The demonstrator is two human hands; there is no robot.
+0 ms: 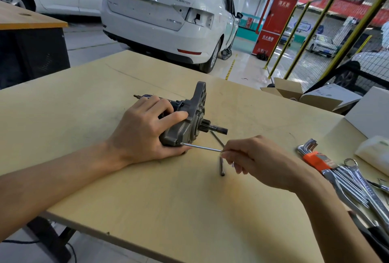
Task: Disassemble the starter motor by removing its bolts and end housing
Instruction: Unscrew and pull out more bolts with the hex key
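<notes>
**Starter motor held down, key tool at the housing**

Your left hand (145, 128) wraps over the starter motor (183, 119), which lies on its side near the middle of the tabletop (168, 199); the fingers (164, 104) curl round the body and the thumb presses against the grey end housing (197, 104). The pinion shaft (217, 129) points to your right.

Your right hand (259, 161) pinches a thin L-shaped hex key (202, 147) between thumb and fingertips. The key's tip meets the lower corner of the housing; whether it sits in a bolt head cannot be told.

Two long thin rods, likely bolts (222, 167), lie on the tabletop just beside your right hand. At the right edge sit a set of hex keys in an orange holder (313, 157) and a bundle of spanners (353, 189).
</notes>
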